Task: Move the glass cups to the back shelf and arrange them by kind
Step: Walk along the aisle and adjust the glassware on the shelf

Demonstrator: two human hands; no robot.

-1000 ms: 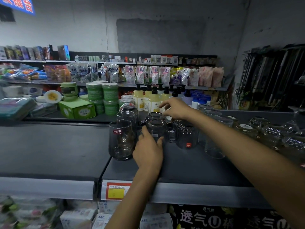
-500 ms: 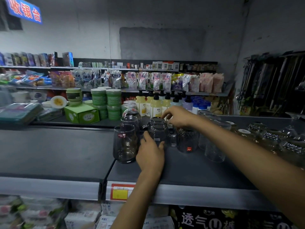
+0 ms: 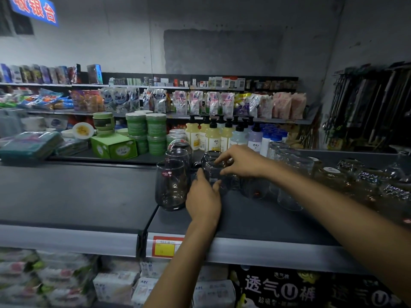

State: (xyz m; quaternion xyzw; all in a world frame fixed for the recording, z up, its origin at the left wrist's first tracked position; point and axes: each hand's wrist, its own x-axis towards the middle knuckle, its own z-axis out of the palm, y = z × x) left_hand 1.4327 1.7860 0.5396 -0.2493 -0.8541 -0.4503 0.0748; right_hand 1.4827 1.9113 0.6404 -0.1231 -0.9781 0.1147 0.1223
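Observation:
A dark grey shelf top holds the glass cups. A smoky glass mug with a handle on its left stands upside down near the middle. My left hand grips its near side low down. My right hand reaches in from the right, its fingertips pinched on the mug's upper right side. Left of the mug, three smoky tumblers stand in a row running backwards. A dark glass with a red sticker sits under my right wrist. Clear tumblers stand to its right.
Patterned glasses crowd the shelf's far right. Behind the cups stand pump bottles, green jars and a green box. A yellow price tag sits on the shelf's front edge, with packaged goods below.
My right hand has come forward and to the left, from the glass behind onto the mug's top. My left hand has stayed on the mug's near side.

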